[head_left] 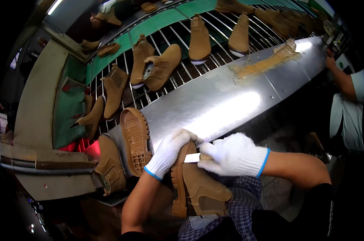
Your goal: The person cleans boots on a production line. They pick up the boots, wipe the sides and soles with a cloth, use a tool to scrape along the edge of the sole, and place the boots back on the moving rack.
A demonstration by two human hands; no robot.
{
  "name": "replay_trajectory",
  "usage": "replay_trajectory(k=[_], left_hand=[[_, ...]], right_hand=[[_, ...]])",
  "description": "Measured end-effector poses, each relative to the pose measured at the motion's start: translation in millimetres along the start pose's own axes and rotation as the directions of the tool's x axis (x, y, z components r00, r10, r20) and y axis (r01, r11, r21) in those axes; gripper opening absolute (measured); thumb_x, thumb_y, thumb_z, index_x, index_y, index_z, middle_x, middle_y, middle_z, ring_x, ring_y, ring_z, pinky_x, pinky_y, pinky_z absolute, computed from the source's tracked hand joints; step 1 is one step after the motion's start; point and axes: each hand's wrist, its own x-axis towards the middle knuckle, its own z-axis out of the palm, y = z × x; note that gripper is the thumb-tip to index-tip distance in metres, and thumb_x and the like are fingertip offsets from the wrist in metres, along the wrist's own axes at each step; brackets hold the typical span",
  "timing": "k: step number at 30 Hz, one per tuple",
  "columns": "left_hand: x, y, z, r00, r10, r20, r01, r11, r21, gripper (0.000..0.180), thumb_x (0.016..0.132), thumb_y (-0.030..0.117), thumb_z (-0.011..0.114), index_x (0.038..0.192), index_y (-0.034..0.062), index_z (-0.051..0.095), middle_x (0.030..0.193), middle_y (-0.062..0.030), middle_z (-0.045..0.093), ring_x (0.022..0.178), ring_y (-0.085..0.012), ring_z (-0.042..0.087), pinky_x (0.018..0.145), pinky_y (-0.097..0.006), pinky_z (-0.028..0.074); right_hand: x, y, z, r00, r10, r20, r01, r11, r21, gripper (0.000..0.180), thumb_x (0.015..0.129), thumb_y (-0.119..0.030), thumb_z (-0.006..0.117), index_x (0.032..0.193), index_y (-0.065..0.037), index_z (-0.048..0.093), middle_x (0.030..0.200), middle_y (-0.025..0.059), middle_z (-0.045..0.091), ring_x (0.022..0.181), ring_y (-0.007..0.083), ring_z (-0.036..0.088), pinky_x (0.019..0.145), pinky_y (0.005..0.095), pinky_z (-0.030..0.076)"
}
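Fisheye view with black corners; straight edges bow toward the rim. A broad glare streak crosses the metal shelf [230, 100] at centre, and a ceiling lamp [54, 7] shines far left. Near areas lie in deep shadow; edge detail is soft.

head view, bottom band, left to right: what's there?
Tan boot standing by the rack → upturned sole → left hand → held tan boot → right hand → co-worker's white sleeve.
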Motion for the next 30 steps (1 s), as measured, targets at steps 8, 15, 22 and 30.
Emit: replay_trajectory(k=[8, 15, 22, 30], left_hand=[[-15.2, 17.2, -3.0, 0.999, 0.048, 0.009, -0.049, 0.993, 0.103, 0.032, 0.110, 0.021, 0.054, 0.115, -0.0044, 0.073, 0.118, -0.0128, 0.075, 0.113, -0.0205, 0.068, 0.105, -0.035, 0.051], [-16.8, 17.1, 2.5, 0.999, 0.028, -0.030, -0.020, 0.973, 0.231, 0.031, 0.110, 0.020, 0.055, 0.113, -0.0047, 0.072, 0.113, -0.0121, 0.076, 0.108, -0.0185, 0.068, 0.103, -0.034, 0.052], [-20.8, 59.0, 30.4, 0.985, -0.025, -0.169, 0.164, 0.415, 0.895, 0.022, 0.102, 0.029, 0.063, 0.108, 0.0144, 0.078, 0.112, -0.0130, 0.078, 0.098, -0.0343, 0.077, 0.085, -0.039, 0.063], [-85.4, 5.7, -20.9, 0.742, 0.652, -0.156, -0.283, 0.516, 0.809, 0.061, 0.102, 0.024, 0.076, 0.147, -0.0098, 0.054, 0.148, -0.0249, 0.060, 0.136, -0.0332, 0.062, 0.113, -0.042, 0.053]], right_hand=[[-23.3, 27.5, 17.0, 0.971, 0.126, -0.204, -0.084, 0.975, 0.205, 0.045, 0.108, -0.050, 0.058, 0.118, -0.007, 0.067, 0.081, 0.0168, 0.075, 0.070, 0.0366, 0.076, 0.066, 0.0478, 0.062], [-1.9, 4.5, 35.2, 0.953, -0.098, -0.288, 0.102, 0.995, -0.001, 0.044, 0.111, -0.045, 0.054, 0.107, -0.002, 0.064, 0.073, 0.0124, 0.071, 0.055, 0.0268, 0.070, 0.048, 0.0432, 0.058], [-24.9, -3.3, 31.4, 0.876, -0.374, -0.303, 0.382, 0.924, -0.038, 0.045, 0.107, -0.050, 0.057, 0.096, -0.008, 0.067, 0.067, 0.0055, 0.066, 0.053, 0.0217, 0.068, 0.044, 0.0375, 0.055], [27.5, 129.3, 21.2, 0.602, 0.021, -0.799, -0.421, 0.858, -0.294, 0.045, 0.094, -0.040, 0.076, 0.124, -0.007, 0.070, 0.118, 0.0204, 0.071, 0.105, 0.0367, 0.070, 0.089, 0.0478, 0.058]])
